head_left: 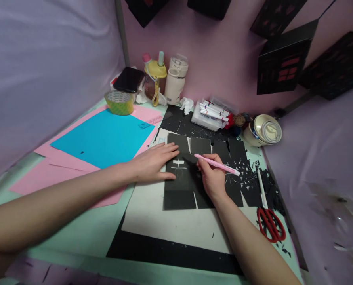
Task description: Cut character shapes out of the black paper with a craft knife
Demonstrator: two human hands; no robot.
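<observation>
A black paper cut-out with several panels lies on a white board in the middle of the table. My left hand lies flat on its left edge, fingers stretched out, holding it down. My right hand is closed round a pink craft knife, whose tip rests on the black paper near small white cut-out slots. Black paper scraps lie scattered to the right of the cut-out.
Red-handled scissors and a white pen lie at the right. Blue paper on pink sheets covers the left. At the back stand a tape roll, a phone, bottles, a marker box and a cup.
</observation>
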